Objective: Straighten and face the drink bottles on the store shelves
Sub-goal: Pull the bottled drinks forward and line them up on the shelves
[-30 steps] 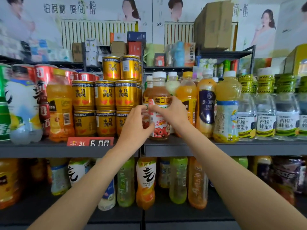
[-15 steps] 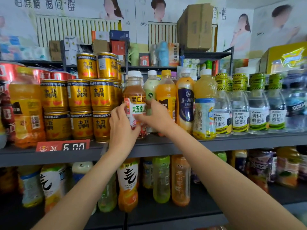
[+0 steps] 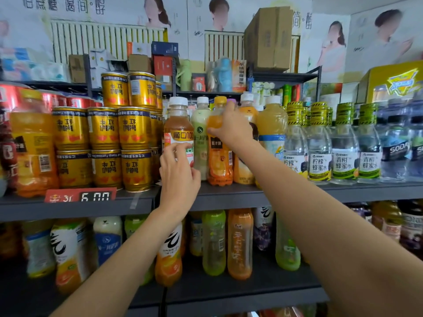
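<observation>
We stand before the upper shelf (image 3: 229,195), where the drink bottles are in a row between the gold cans (image 3: 103,147) on the left and the water bottles (image 3: 343,154) on the right. Our right hand (image 3: 231,130) grips the orange bottle (image 3: 218,161) at its shoulder, with the fingers curled around the upper part. Our left hand (image 3: 178,175) is in front of the brown tea bottle (image 3: 179,131), low on the label; its fingers are loosely bent and spread, and we cannot tell if they touch the bottle or only hover near it.

The bottles look full, so we judge them rather heavy for their size, with thin plastic walls that give a little under pressure. The glossy label film may be slippery. We think the best hold for turning is at the shoulder or the waist, where the shape is firmer, not at the cap. The neighbours stand very close, touching or nearly so, and a careless turn could push them out of line.
</observation>
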`<move>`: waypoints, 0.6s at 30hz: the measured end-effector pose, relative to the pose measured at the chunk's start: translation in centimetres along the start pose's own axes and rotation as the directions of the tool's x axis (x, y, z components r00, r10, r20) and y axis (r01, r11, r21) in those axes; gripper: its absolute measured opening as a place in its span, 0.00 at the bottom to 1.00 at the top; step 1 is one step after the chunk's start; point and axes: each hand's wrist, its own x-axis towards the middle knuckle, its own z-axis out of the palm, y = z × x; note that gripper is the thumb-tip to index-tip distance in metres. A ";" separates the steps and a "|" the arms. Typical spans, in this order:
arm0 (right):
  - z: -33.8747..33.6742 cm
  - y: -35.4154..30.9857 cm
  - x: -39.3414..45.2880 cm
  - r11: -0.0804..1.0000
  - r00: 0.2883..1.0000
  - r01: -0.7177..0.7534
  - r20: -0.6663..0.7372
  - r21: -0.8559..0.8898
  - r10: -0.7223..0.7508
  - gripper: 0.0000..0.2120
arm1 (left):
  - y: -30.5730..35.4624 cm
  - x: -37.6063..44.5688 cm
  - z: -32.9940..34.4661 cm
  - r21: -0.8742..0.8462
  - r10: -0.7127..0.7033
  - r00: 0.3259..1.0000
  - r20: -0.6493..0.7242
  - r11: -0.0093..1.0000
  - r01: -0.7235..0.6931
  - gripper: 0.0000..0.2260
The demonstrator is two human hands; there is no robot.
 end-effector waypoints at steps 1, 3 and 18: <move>0.4 -0.1 0.0 1.000 1.000 0.001 -0.022 0.000 -0.001 0.35 | -0.2 -0.1 0.0 0.006 -0.008 1.000 0.005 1.000 0.008 0.20; 0.4 -0.5 -0.5 1.000 0.998 -0.005 -0.067 -0.002 0.005 0.35 | -0.7 -0.4 -0.1 -0.008 -0.024 1.000 0.004 1.000 0.024 0.20; -3.4 -11.6 -8.9 0.925 0.948 0.312 -0.140 0.219 -0.287 0.37 | -3.8 -4.9 -6.0 -0.613 -0.036 0.998 -0.045 0.790 0.001 0.28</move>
